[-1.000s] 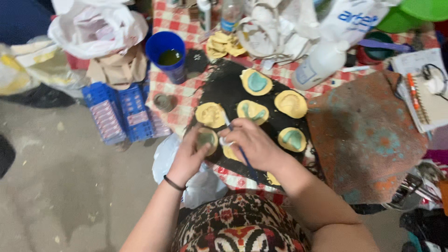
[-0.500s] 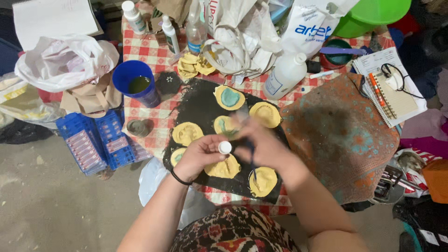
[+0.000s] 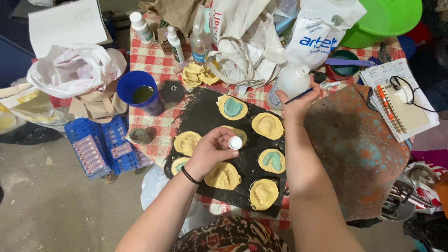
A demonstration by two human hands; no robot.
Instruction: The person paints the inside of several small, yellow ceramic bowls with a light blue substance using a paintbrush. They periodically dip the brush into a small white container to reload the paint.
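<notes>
My left hand point(image 3: 211, 153) is closed around a small white-capped bottle point(image 3: 235, 142), held over the black tray point(image 3: 205, 109). On that tray lie several yellow dental moulds point(image 3: 267, 125), two of them filled with green paste point(image 3: 233, 107). My right hand point(image 3: 296, 103) is raised at the tray's far right corner and pinches a thin blue brush point(image 3: 302, 94), its tip pointing right, next to a large white bottle point(image 3: 290, 83).
A blue cup of greenish liquid point(image 3: 138, 94) and a small dark dish point(image 3: 172, 91) stand left of the tray. Plastic bags point(image 3: 74, 67), spray bottles point(image 3: 176, 44), a green bowl point(image 3: 380, 21), a notebook with pens point(image 3: 396, 100), a rust-coloured mat point(image 3: 359, 149) and blue crates point(image 3: 100, 144) crowd around.
My right hand has moved from the middle of the tray up and right to the white bottle, carrying the brush. My left hand keeps the small bottle over the tray.
</notes>
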